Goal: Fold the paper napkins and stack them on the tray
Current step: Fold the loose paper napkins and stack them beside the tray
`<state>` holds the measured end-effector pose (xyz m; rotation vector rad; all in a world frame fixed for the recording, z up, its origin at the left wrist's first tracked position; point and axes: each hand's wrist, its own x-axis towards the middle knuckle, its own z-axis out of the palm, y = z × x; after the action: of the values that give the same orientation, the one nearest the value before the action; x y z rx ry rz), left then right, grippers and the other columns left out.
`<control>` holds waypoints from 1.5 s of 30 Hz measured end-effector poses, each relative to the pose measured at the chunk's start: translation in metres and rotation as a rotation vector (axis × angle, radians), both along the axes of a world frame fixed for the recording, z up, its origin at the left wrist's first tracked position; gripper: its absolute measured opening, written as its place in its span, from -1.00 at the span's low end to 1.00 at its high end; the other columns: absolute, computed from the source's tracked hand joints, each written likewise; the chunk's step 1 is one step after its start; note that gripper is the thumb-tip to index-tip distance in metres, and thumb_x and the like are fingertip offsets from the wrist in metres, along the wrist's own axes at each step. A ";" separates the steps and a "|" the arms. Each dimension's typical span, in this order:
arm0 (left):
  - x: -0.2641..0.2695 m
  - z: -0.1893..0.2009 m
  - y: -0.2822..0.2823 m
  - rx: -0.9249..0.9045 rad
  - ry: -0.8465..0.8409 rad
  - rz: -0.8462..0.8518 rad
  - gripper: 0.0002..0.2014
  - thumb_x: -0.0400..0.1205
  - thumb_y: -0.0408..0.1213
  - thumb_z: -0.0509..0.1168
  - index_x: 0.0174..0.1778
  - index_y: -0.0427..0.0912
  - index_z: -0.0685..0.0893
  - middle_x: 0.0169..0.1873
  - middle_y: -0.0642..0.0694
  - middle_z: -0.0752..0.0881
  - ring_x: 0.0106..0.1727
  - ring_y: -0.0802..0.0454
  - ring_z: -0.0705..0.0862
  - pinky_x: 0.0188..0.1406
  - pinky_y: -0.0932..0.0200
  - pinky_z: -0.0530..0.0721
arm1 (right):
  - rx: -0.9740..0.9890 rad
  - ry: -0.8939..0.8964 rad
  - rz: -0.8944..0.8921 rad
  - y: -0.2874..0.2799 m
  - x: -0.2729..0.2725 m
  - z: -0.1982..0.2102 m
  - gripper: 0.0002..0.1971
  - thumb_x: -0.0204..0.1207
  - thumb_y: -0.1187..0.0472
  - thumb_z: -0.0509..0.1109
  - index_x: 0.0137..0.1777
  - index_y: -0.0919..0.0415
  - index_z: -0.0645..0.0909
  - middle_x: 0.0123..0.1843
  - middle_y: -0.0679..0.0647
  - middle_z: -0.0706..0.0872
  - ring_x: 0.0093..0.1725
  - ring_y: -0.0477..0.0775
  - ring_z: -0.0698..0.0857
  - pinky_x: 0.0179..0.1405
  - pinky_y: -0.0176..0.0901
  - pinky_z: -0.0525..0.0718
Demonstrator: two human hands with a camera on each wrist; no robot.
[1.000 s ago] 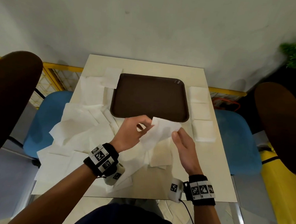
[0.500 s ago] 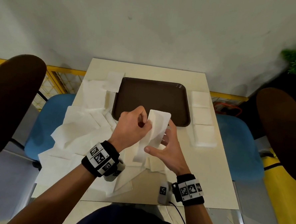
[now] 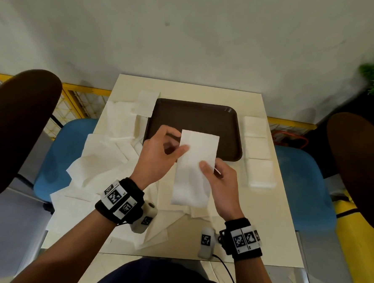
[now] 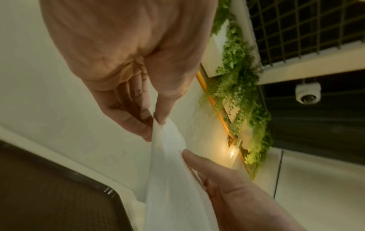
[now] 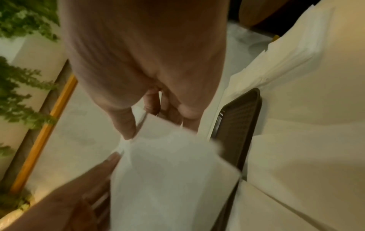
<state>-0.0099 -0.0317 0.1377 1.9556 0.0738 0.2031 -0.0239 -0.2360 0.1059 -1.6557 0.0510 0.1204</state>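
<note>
— Two hands on one sheet: the left hand (image 3: 159, 155) pinches the left edge of the white paper napkin folded to a long strip (image 3: 195, 168) between thumb and fingers (image 4: 136, 125), and the right hand (image 3: 219, 185) pinches its right edge lower down.

— Why hold it up rather than flat?

— Likely to line up the edges for the next fold; gripped at opposite edges, the strip hangs taut above the cream tabletop (image 3: 281, 223), its top end over the near rim of the dark brown rectangular plastic tray (image 3: 194, 117).

— Anything on the tray?

— I see nothing on it. Small folded white napkin piles (image 3: 258, 158) sit in a row just right of it, and the loose unfolded white napkins (image 3: 101, 164) sprawl to its left, within reach of the left hand.
</note>
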 end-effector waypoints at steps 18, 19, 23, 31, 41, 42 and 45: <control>-0.017 -0.014 -0.006 -0.160 0.091 -0.187 -0.58 0.85 -0.27 0.30 0.56 0.24 0.44 -0.17 -0.42 0.76 -0.03 -0.53 0.70 0.12 -0.52 0.74 | 0.106 -0.036 -0.067 -0.014 0.006 0.003 -0.75 0.73 0.27 0.56 0.28 0.04 0.60 -0.01 0.25 0.86 0.00 0.37 0.80 0.04 0.21 0.74; -0.016 -0.015 -0.005 -0.117 0.073 -0.211 -0.51 0.84 -0.35 0.27 0.59 0.27 0.47 -0.17 -0.38 0.75 -0.03 -0.50 0.68 0.14 -0.48 0.74 | 0.075 -0.065 -0.058 -0.015 0.008 0.001 -0.83 0.74 0.27 0.54 0.23 0.07 0.66 0.01 0.22 0.83 -0.02 0.35 0.75 0.01 0.19 0.69; -0.013 -0.017 0.000 0.002 0.053 -0.302 -0.34 0.70 -0.67 0.20 0.48 0.16 0.76 0.20 0.06 0.85 0.27 0.02 0.80 0.34 -0.27 0.76 | 0.066 -0.066 0.008 -0.017 0.011 0.002 -0.85 0.77 0.29 0.49 0.21 0.06 0.82 0.18 0.01 0.82 0.25 0.18 0.77 0.19 0.13 0.74; -0.004 -0.017 0.004 0.178 -0.115 -0.116 -0.73 0.60 -0.41 0.60 0.11 0.05 0.94 0.01 0.04 0.66 0.04 0.04 0.73 0.14 0.14 0.78 | 0.182 0.026 0.199 -0.024 0.013 0.028 -0.54 0.57 0.34 0.69 0.41 -0.02 0.74 0.27 0.20 0.87 0.33 0.24 0.85 0.28 0.18 0.86; -0.006 -0.014 0.000 -0.348 0.251 -0.235 -0.85 0.90 -0.31 0.22 0.29 -0.11 0.68 0.12 -0.18 0.81 0.08 -0.15 0.81 -0.07 -0.14 0.84 | 0.033 -0.115 0.141 -0.008 0.020 0.035 -0.80 0.55 0.30 0.72 0.12 0.11 0.88 0.12 -0.01 0.90 0.18 0.05 0.86 0.16 0.00 0.84; -0.008 -0.012 -0.003 -0.431 0.300 -0.243 -0.79 0.91 -0.31 0.19 0.37 -0.11 0.69 0.18 -0.16 0.83 0.15 -0.14 0.83 -0.07 -0.08 0.84 | -0.004 -0.134 0.126 -0.006 0.020 0.033 -0.80 0.53 0.29 0.74 0.11 0.08 0.88 0.11 -0.03 0.90 0.17 0.04 0.86 0.14 0.01 0.86; -0.009 -0.005 -0.005 -0.538 0.361 -0.235 -0.70 0.94 -0.24 0.12 0.44 -0.13 0.72 0.27 -0.20 0.82 0.28 -0.23 0.82 0.04 -0.03 0.84 | -0.104 -0.162 0.112 -0.003 0.020 0.030 -0.77 0.50 0.22 0.77 0.09 0.00 0.86 0.08 -0.13 0.88 0.17 -0.02 0.85 0.12 0.07 0.89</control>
<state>-0.0189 -0.0371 0.1324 1.4275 0.1194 -0.3014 -0.0034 -0.2389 0.1362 -1.7670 -0.1614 0.0694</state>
